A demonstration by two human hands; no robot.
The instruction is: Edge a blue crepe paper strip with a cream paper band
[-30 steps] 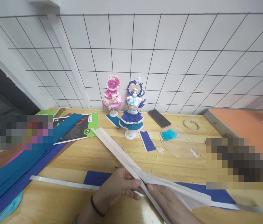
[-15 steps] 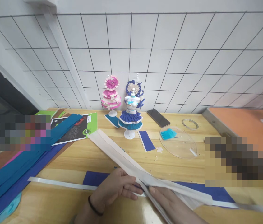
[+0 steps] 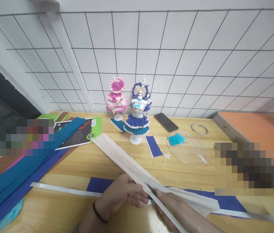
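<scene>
A long folded white paper strip (image 3: 119, 155) runs from the table's middle down to my hands. My left hand (image 3: 121, 194) pinches its near part, fingers closed over it. Just to the right, my right hand (image 3: 176, 210) is partly covered by the strip, its fingers closed round the strip's lower part; a dark thin thing between the hands is too hidden to name. Under both hands lies a dark blue paper sheet (image 3: 226, 201) on the wooden table (image 3: 83, 165).
Two small mannequins in paper dresses, pink (image 3: 117, 98) and blue (image 3: 137, 121), stand at the back. A phone (image 3: 166, 122), a clear round lid (image 3: 188, 148), a tape ring (image 3: 199, 128), blue paper rolls (image 3: 17, 174) on the left, a thin white strip (image 3: 61, 190), an orange board (image 3: 258, 129).
The white strip has slid slightly through my hands and flattened toward the table; both hands stay in nearly the same place.
</scene>
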